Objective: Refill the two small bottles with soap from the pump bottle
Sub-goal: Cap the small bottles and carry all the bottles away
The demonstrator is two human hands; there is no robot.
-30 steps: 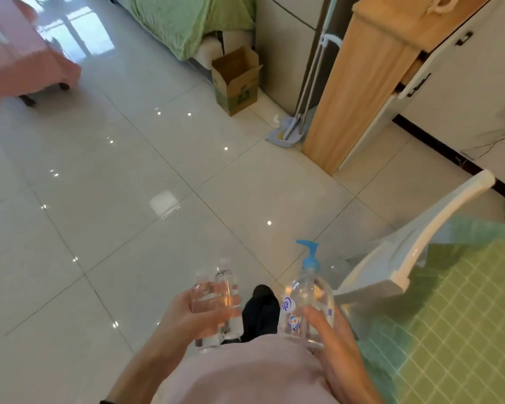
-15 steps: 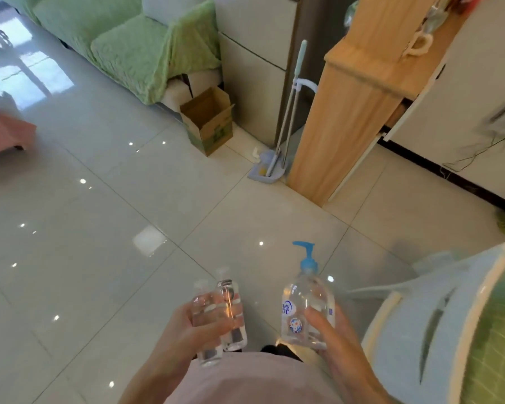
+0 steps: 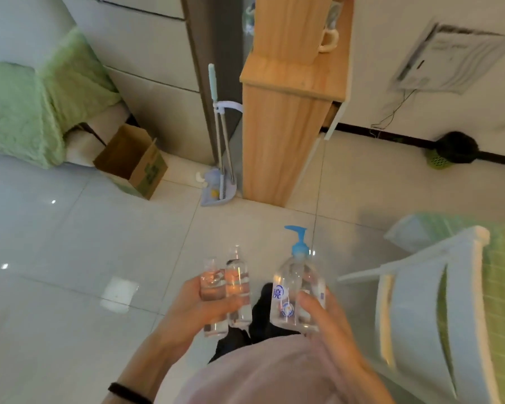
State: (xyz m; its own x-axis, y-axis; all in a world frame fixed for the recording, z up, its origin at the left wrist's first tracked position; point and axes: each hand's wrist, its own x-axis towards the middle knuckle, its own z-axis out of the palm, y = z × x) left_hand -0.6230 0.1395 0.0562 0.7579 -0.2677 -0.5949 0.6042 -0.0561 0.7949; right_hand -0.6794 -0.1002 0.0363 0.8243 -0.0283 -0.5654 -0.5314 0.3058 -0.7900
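I stand on a tiled floor and hold everything at waist height. My left hand [image 3: 187, 313] grips two small clear bottles [image 3: 226, 282] side by side, upright, their caps pointing away from me. My right hand [image 3: 324, 322] holds the clear pump bottle [image 3: 296, 290] from the right side, thumb across its front; its blue pump head [image 3: 298, 239] points left. The two hands are a short gap apart, and the bottles do not touch each other.
A white chair [image 3: 432, 304] with a green checked surface behind it stands close on my right. Ahead are a wooden cabinet [image 3: 277, 141], a broom and dustpan [image 3: 220, 182], an open cardboard box [image 3: 131, 161] and a green-covered sofa [image 3: 27, 106]. A dark bin [image 3: 452, 151] sits by the wall.
The view has swung right and up: the cabinet and wall came closer to centre and the chair shifted. Both hands keep the same hold on the bottles.
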